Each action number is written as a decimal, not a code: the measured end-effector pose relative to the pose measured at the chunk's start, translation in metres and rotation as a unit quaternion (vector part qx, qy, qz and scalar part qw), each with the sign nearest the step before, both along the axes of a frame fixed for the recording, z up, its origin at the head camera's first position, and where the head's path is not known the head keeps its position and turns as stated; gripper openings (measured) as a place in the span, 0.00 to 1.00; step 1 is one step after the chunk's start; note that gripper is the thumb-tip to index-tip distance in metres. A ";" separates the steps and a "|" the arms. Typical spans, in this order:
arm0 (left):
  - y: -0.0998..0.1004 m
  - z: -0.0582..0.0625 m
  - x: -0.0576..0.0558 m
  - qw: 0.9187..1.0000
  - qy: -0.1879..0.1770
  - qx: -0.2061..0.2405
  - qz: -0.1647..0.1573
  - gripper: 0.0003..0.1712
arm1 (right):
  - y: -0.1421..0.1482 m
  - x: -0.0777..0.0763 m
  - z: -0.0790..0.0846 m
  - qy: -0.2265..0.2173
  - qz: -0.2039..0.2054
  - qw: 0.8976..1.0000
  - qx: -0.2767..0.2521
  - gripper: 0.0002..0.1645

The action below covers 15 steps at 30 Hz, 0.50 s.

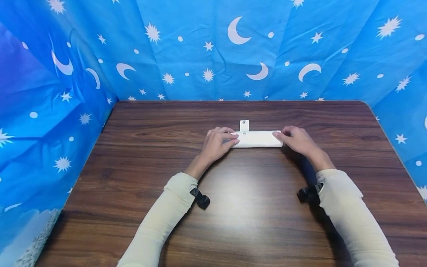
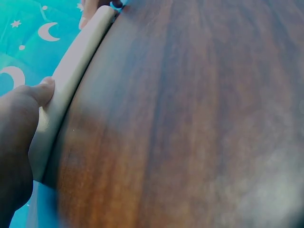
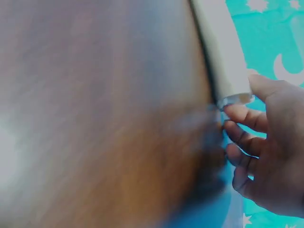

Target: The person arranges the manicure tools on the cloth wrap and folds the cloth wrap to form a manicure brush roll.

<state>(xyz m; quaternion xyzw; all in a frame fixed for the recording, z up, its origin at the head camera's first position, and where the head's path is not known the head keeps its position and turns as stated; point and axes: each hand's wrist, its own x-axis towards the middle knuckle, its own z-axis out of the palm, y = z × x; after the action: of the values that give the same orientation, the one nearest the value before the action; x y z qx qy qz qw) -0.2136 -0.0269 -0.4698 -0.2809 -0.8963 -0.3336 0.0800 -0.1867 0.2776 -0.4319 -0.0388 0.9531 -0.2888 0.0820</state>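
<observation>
A long, narrow white roll-up case (image 1: 258, 139), folded or rolled, lies crosswise on the table. From its far edge sticks out a short strap (image 1: 244, 125) with a metal snap, and a second snap sits on the case by the strap's base. At the left end my left hand (image 1: 217, 144) holds the case, thumb on the near face and fingers over the top. My right hand (image 1: 298, 139) pinches the right end; in the right wrist view its thumb lies on the case and its index fingertip touches the open-looking end (image 3: 236, 99). The left wrist view hides most left fingers.
The brown wood-grain table (image 1: 233, 230) reaches back to a blue curtain (image 1: 186, 55) with white moons and stars, which also hangs at both sides. Black wrist cameras (image 1: 202, 200) are strapped over the pale sleeves (image 1: 156, 222).
</observation>
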 end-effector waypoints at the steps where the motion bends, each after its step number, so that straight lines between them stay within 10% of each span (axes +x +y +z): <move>1: 0.000 0.000 0.000 1.000 0.000 -0.002 0.000 0.13 | -0.002 -0.003 0.002 0.003 -0.006 1.000 -0.007 0.29; 15: -0.001 0.002 -0.005 0.999 -0.021 -0.035 0.001 0.13 | -0.059 -0.056 0.009 -0.044 0.021 0.994 -0.095 0.21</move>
<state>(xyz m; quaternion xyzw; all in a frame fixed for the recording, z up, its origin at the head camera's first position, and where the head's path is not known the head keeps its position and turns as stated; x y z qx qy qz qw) -0.2185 -0.0282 -0.4676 -0.2754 -0.9092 -0.3079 0.0523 -0.2432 0.2186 -0.4229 -0.0537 0.9157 -0.3779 0.1258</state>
